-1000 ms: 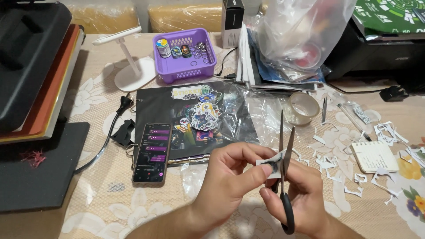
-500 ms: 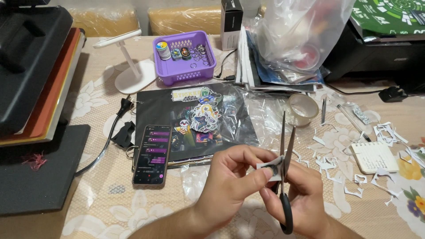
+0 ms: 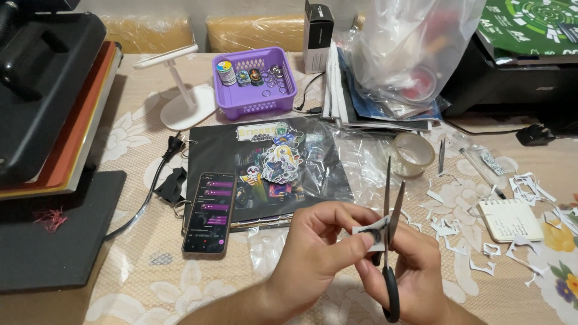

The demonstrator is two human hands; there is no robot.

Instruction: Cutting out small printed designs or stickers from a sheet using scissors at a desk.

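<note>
Near the front edge of the table [image 3: 120, 289], my left hand [image 3: 319, 253] is pinching a small paper cutout [image 3: 370, 232], and my right hand [image 3: 409, 271] is gripping black scissors [image 3: 390, 241], blades parted around the paper. Many white offcuts [image 3: 481, 241] are lying toward the right edge, so I judge much trimming is done, while this piece is not finished. Finished stickers [image 3: 280, 162] are resting on a black folder [image 3: 241, 156] beside a phone [image 3: 209, 213]. A purple basket [image 3: 256, 102] is standing toward the back edge.

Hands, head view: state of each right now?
Left hand: pinched shut on a small paper cutout.
Right hand: closed around the scissors, blades apart at the cutout.
</note>
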